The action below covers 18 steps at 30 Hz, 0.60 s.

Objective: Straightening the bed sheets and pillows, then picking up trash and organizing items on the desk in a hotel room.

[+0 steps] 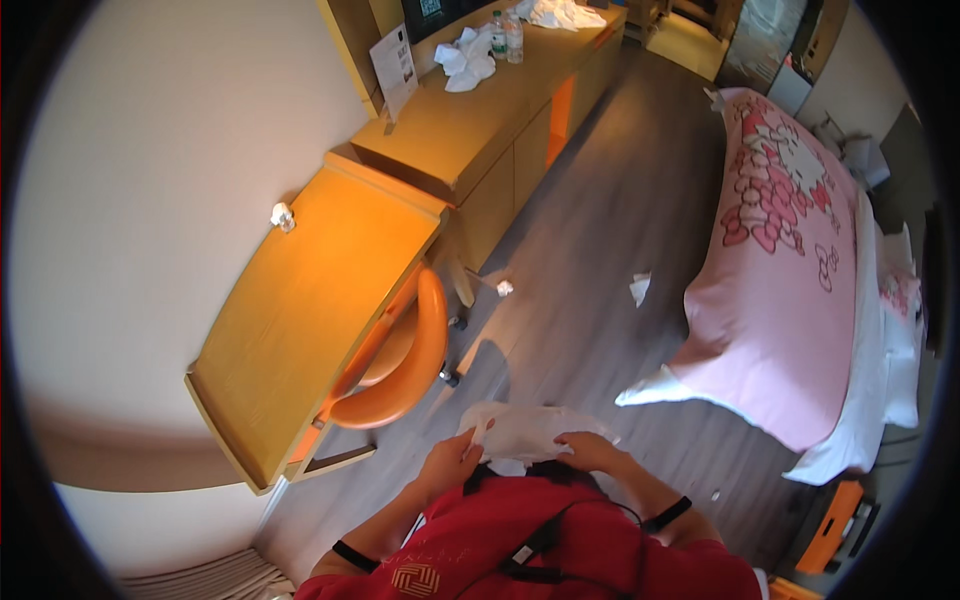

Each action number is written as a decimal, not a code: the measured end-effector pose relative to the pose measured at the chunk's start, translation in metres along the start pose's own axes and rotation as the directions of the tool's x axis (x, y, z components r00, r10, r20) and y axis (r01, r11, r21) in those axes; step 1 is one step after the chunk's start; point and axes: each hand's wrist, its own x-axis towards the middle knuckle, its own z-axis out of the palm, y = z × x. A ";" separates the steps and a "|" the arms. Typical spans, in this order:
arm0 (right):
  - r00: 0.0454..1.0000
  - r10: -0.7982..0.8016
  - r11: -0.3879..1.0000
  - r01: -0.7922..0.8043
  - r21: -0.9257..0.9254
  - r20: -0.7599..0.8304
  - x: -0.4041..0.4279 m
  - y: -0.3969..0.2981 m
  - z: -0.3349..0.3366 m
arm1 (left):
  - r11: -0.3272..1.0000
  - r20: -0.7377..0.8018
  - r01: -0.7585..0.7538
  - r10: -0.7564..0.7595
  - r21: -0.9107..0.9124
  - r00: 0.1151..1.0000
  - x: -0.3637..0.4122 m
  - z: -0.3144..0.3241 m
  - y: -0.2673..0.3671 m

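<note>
Both hands hold a thin, translucent white plastic bag (525,431) in front of my body at waist height. My left hand (448,459) pinches its left edge, thumb and fingers closed on the plastic. On the other side, my right hand (591,453) grips the right edge. The bag spreads wide between them, and some white stuff shows at its lower edge, too unclear to identify. Beyond the bag lie a crumpled white tissue (505,288) and a folded white paper piece (639,289) on the wood-look floor (570,247).
An orange swivel chair (431,352) is tucked at a wooden desk (322,292) with a crumpled tissue (283,216). A long cabinet (450,135) bears plastic bottles (514,39) and crumpled white cloth or paper (466,60). To the right stands a bed with a pink cartoon cover (772,330).
</note>
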 end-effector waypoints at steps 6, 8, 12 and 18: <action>0.997 0.010 0.983 0.003 -0.185 0.070 0.062 0.033 -0.088 | 0.988 -0.163 0.100 -0.120 -0.121 0.979 0.049 -0.003 0.047; 0.999 -0.012 0.976 0.018 -0.218 0.029 0.093 0.043 -0.123 | 0.966 -0.154 0.164 -0.196 -0.197 0.968 0.077 -0.015 0.052; 0.983 -0.100 0.965 0.059 -0.257 -0.152 0.133 0.047 -0.174 | 0.972 -0.205 0.109 -0.152 -0.207 0.967 0.141 -0.039 0.043; 0.931 0.076 0.989 -0.026 0.145 -0.356 0.159 0.062 -0.253 | 0.935 -0.252 -0.227 0.158 -0.272 0.955 0.283 -0.079 0.061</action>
